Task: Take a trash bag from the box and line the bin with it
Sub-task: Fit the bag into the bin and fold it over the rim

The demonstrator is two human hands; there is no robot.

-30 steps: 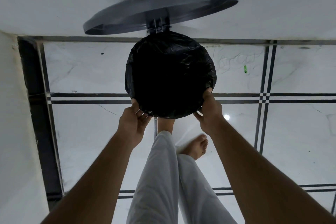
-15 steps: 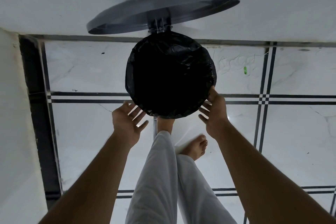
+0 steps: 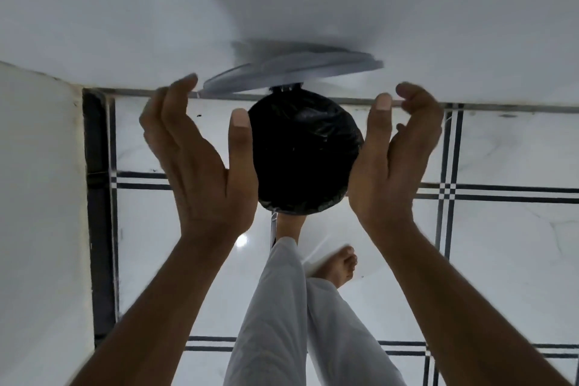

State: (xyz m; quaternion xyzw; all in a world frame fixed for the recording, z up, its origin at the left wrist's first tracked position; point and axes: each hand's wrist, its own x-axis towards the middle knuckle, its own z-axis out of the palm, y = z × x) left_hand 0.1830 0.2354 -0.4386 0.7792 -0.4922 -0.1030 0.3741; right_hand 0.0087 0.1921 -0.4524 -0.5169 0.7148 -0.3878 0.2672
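Bin (image 3: 305,194), round and wrapped over its rim in a crinkled black trash bag (image 3: 304,150), sits between the raised hands, its grey lid (image 3: 291,74) tipped up against the wall beyond. Left hand (image 3: 200,163) and right hand (image 3: 398,160) are spread, palms inward, holding nothing, with bare tiled floor (image 3: 501,244) outside each.

left hand (image 3: 200,163) raised, empty, right hand (image 3: 391,163) likewise

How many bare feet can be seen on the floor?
2: one foot just below the lined bin, partly hidden by it; the other foot further right.
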